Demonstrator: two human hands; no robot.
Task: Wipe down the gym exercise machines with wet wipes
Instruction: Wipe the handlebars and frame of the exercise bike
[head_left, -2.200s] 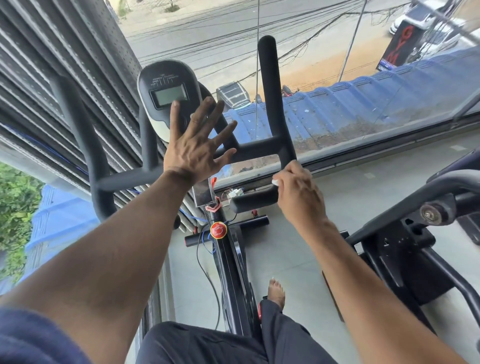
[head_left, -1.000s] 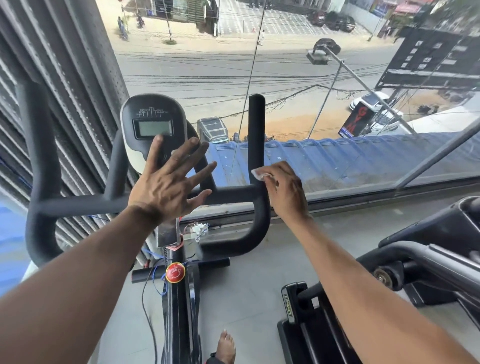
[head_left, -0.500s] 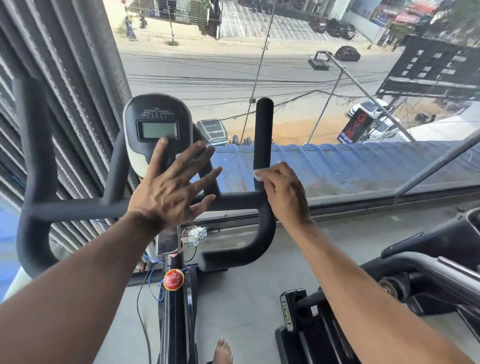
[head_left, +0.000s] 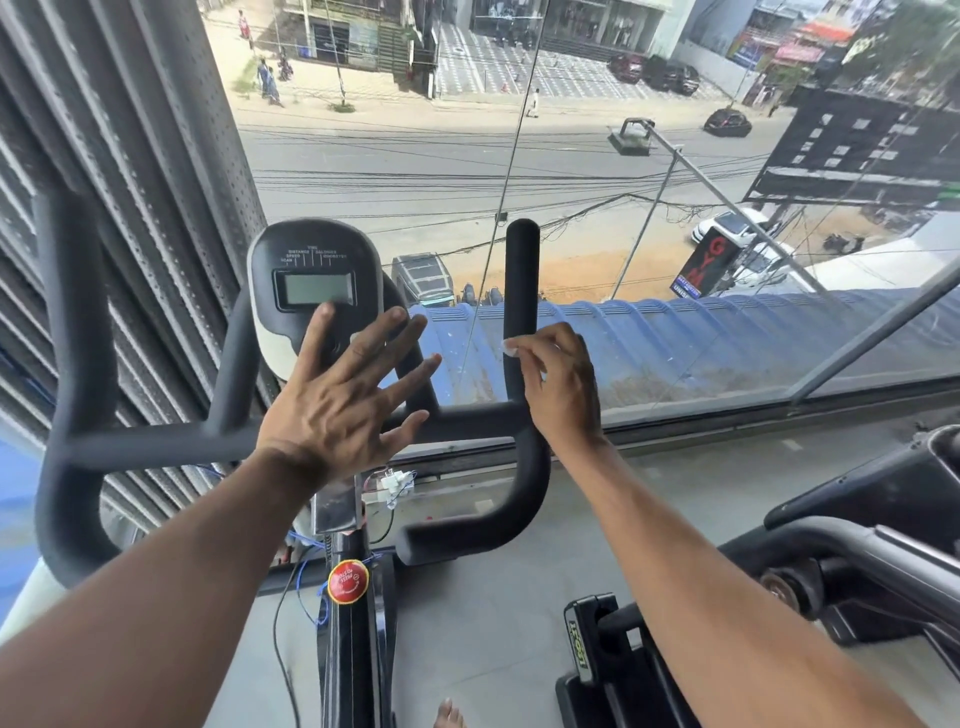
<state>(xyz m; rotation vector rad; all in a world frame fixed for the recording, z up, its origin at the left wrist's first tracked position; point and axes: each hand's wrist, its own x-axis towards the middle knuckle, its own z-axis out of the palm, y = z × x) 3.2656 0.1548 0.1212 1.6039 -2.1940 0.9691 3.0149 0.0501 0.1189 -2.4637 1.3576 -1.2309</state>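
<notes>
In the head view, the right hand pinches a small white wet wipe against the upright right grip of the exercise bike's handlebar, partway up it. The left hand, left of that grip, is spread flat with nothing held, fingers over the console. The step in hand looks like wiping this grip; next the wipe probably needs running to the tip above, pressure kept on.

Grey floor bears the exercise bike and a bare foot.
</notes>
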